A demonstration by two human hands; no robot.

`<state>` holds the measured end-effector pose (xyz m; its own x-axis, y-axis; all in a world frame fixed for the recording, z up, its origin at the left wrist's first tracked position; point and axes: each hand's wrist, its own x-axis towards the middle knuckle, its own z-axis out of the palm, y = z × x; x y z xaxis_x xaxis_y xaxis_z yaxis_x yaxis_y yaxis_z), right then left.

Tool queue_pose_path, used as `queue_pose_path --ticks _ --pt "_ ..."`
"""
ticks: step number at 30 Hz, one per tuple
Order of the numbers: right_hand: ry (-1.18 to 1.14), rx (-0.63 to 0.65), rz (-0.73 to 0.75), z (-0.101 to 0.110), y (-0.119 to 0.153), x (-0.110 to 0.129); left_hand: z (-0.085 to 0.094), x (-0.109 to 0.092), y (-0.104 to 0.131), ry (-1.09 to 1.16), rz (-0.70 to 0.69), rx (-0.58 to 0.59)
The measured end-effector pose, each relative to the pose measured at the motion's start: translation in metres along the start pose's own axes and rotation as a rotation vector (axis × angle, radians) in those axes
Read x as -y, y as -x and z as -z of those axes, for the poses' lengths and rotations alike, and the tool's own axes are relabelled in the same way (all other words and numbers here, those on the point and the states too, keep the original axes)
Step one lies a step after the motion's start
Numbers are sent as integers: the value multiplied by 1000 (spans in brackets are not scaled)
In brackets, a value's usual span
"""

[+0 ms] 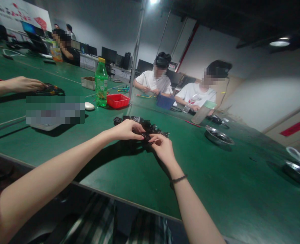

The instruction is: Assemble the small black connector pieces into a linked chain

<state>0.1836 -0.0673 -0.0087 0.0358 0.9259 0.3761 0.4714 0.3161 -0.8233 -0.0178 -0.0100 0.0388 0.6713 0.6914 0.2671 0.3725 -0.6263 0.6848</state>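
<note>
A small dark part [146,136] is pinched between both hands just above the green tabletop. My left hand [129,129] grips it from the left with thumb and fingers. From the right, the closed fingers of my right hand [162,145] hold its other side; a dark band circles that wrist. Right behind my fingers lies a heap of small black pieces [158,130], partly hidden by the hands. Several black blocks [118,120], one with a pale marking, sit beyond my left hand. The exact kind of the part cannot be made out.
A metal bowl [219,136] stands to the right, another [299,173] at the far right. Beyond my hands are a green bottle [101,83], a red bin [118,101], a blue bin [165,101] and a tumbler [203,112]. A co-worker's hand [25,84] is at left.
</note>
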Motion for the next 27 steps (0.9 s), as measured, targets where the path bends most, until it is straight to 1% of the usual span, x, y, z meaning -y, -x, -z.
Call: queue_pose_path --ticks 7,21,27 --pt "0 2 12 0 1 0 1 -2 0 -21 6 -1" --pt "27 0 50 0 0 -3 0 0 -1 -53 2 13" --pt "31 2 32 1 1 -1 0 1 -1 -57 0 17"
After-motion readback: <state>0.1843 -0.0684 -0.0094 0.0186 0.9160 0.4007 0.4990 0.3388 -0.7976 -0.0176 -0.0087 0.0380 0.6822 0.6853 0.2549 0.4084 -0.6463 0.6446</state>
